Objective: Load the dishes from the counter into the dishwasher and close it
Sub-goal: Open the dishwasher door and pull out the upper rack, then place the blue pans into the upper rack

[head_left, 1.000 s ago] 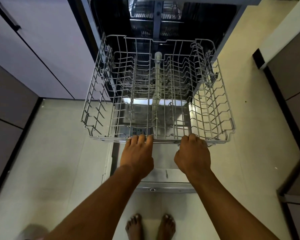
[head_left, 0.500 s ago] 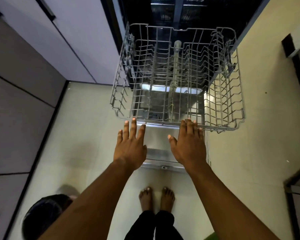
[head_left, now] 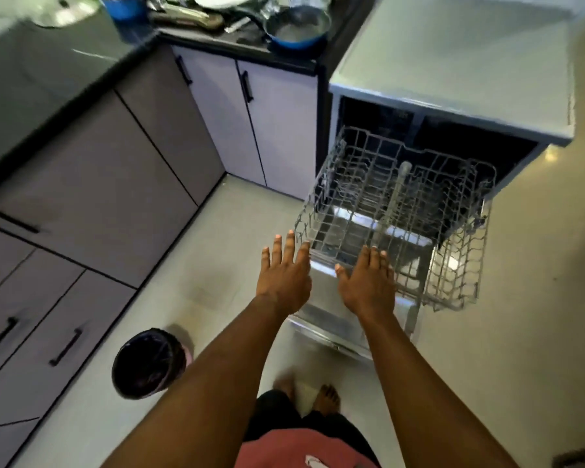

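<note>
The dishwasher (head_left: 453,79) stands open at the right, its door (head_left: 335,327) folded down. An empty grey wire rack (head_left: 453,265) is pulled out over the door. My left hand (head_left: 284,275) and my right hand (head_left: 367,282) hover just in front of the rack's near edge, fingers straight and spread, holding nothing. On the black counter (head_left: 250,50) at the top lie dishes: a blue bowl (head_left: 298,28), a white plate (head_left: 223,0), some utensils (head_left: 183,16) and a blue cup (head_left: 124,8).
Grey cabinets with black handles (head_left: 247,86) line the left side and the corner. A round bin with a dark liner (head_left: 149,363) stands on the pale floor at my left. My bare feet (head_left: 325,398) are close to the door's front edge.
Both hands have let go of the rack's front edge and opened. The view has pulled back and tilted up, bringing the counter with its dishes and the bin into sight.
</note>
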Motion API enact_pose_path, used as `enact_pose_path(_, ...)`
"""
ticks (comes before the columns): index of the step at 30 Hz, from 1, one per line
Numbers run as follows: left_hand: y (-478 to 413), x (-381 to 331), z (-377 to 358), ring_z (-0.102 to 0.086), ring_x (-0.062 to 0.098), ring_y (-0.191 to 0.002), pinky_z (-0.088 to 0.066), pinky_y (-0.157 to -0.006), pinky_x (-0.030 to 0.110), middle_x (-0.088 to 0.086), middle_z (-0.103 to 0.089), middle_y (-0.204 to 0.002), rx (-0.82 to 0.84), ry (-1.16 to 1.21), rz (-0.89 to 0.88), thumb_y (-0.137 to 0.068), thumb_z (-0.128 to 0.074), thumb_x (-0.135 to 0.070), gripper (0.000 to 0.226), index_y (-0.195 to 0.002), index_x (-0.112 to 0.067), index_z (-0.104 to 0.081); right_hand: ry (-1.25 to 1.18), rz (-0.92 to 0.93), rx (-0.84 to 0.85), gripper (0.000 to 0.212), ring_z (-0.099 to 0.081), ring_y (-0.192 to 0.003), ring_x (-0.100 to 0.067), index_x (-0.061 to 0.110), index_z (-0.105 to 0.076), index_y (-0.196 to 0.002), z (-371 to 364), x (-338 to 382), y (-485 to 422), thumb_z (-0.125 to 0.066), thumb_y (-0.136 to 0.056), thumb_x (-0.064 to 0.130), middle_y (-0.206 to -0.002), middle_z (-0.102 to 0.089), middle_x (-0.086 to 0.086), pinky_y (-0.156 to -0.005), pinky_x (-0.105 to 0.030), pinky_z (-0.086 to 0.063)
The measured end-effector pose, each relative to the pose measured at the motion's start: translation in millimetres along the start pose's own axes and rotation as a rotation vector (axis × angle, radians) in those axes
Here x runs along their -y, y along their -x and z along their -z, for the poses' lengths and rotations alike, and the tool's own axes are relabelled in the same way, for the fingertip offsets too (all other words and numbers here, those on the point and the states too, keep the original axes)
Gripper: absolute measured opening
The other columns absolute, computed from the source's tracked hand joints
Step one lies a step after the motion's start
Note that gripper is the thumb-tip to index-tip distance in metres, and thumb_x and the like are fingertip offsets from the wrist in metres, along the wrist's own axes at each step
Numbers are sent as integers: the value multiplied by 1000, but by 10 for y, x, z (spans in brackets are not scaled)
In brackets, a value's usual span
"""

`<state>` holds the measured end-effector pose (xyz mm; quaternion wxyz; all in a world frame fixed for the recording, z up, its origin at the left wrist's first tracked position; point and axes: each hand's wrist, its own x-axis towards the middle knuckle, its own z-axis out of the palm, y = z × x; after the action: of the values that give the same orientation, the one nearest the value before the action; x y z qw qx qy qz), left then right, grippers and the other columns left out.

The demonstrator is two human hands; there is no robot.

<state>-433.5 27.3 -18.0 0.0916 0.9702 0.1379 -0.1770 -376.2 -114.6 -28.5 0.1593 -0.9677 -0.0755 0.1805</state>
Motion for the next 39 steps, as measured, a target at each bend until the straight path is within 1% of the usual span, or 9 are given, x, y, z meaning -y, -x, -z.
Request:
enact_pose_path(4, -115, 124, 371, 19, 34, -149, 7, -119, 50, 11, 21, -162, -98, 8, 46, -104, -36, -39, 70, -157, -21, 6, 68, 171, -55, 77, -3, -150, -28, 8, -10, -155, 189, 377, -114, -37, -99, 53, -162, -8, -13, -122, -42, -6)
enact_pose_path(8, -249, 416, 672, 16, 35, -150, 4, -120, 51, 12, 17, -163, -193, 25, 104, -103, -37, -42, 72, -157, -20, 5, 141, 322, -86, 75, -3, -150, -27, 8, -9, -154, 333, 802, -294, -36, -99, 51, -162, -8, -12, -121, -42, -4)
enact_pose_path(12, -363, 837, 925, 15, 35, -150, 4, -120, 52, 13, 16, -163, -243, 45, 151, -103, -39, -40, 72, -157, -19, 4, 195, 396, -135, 76, -2, -150, -27, 8, -9, -155, 429, 1298, -496, -37, -99, 52, -162, -8, -11, -121, -42, -3)
enact_pose_path(19, -697, 1816, 1314, 18, 34, -149, 9, -119, 51, 11, 18, -163, -299, 60, 179, -103, -39, -39, 74, -157, -21, 8, 232, 435, -204, 76, 0, -150, -27, 8, -8, -155, 476, 2346, -845, -35, -99, 52, -162, -7, -12, -121, -42, -3)
enact_pose_path(23, -883, 2394, 1549, 21, 34, -148, 10, -119, 51, 11, 21, -162, -297, 72, 150, -103, -38, -37, 74, -157, -21, 11, 222, 428, -228, 76, 1, -150, -27, 8, -6, -155, 425, 3010, -991, -34, -100, 52, -163, -5, -11, -121, -41, -2)
enact_pose_path(27, -1073, 2945, 1768, 21, 34, -148, 9, -119, 51, 11, 20, -162, -303, 41, 121, -104, -38, -37, 74, -156, -21, 12, 180, 411, -245, 76, 1, -150, -26, 9, -6, -155, 308, 3618, -1098, -36, -100, 51, -163, -5, -10, -120, -40, -2)
enact_pose_path(33, -1344, 3360, 1932, 20, 34, -148, 10, -118, 50, 11, 19, -163, -301, 55, 96, -104, -37, -37, 73, -157, -22, 11, 184, 415, -243, 76, 3, -150, -27, 9, -5, -155, 238, 4083, -1307, -37, -100, 51, -163, -2, -11, -122, -40, -3)
enact_pose_path(39, -1750, 3625, 2018, 19, 33, -149, 9, -118, 50, 10, 16, -163, -278, 59, 68, -103, -38, -36, 73, -157, -22, 9, 171, 359, -241, 77, 3, -150, -26, 10, -4, -155, 245, 4333, -1787, -36, -99, 52, -163, -2, -10, -121, -40, -2)
